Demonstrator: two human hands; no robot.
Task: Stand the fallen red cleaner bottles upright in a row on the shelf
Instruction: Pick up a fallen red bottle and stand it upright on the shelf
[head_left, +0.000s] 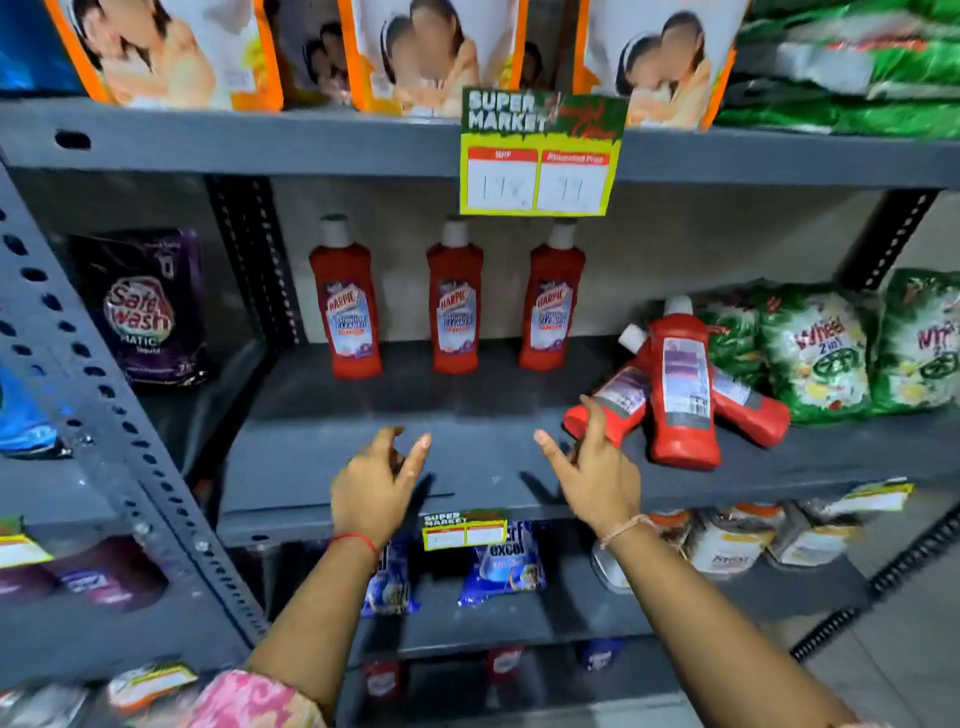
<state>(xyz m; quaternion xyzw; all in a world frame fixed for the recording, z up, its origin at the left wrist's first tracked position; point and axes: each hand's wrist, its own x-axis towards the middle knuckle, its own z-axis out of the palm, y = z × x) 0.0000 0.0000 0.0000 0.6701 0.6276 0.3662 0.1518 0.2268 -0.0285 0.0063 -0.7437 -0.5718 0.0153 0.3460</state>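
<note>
2 open, empty hands (376, 480) (597, 470) over shelf (467, 415)

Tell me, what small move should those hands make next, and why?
Probably the right hand should reach right and take the nearest fallen bottle. Both hands are empty, three red bottles already stand at the back, and three lie piled beside the green packets. The left hand hovers over bare shelf.

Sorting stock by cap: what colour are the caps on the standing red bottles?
White, on all three upright red cleaner bottles; the head view shows it.
</note>
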